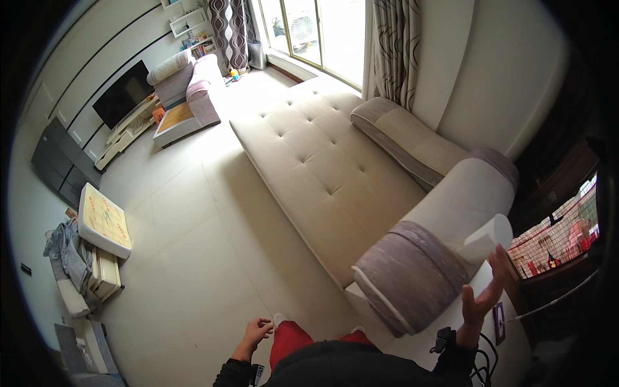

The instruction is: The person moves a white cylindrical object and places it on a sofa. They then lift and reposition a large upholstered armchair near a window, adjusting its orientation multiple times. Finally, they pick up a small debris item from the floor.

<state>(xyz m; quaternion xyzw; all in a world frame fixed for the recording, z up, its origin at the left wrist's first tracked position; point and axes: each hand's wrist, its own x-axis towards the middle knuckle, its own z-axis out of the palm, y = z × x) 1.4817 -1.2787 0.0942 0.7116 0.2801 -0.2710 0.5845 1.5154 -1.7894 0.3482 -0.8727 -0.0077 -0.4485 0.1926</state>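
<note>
My right hand [482, 295] is raised at the lower right with its fingers stretched and thumb apart, holding nothing. Its fingertips come close to a white cylinder [489, 237], perhaps a paper roll; whether they touch it I cannot tell. That cylinder lies tilted beside the grey-and-white rolled armrest [419, 274] of a beige sofa bed. Low over the floor, in front of my red trousers, my left hand [259, 331] hangs loosely bent and empty. The tufted flat sofa surface [300, 148] stretches away ahead of me.
A long back cushion [406, 138] runs along the sofa's right side. Tiled floor [187, 258] spreads to the left. There stand a patterned cushion [104, 220] on a heap of furniture, a television [124, 95] and another sofa piece [187, 119]. A cable [561, 298] hangs at right.
</note>
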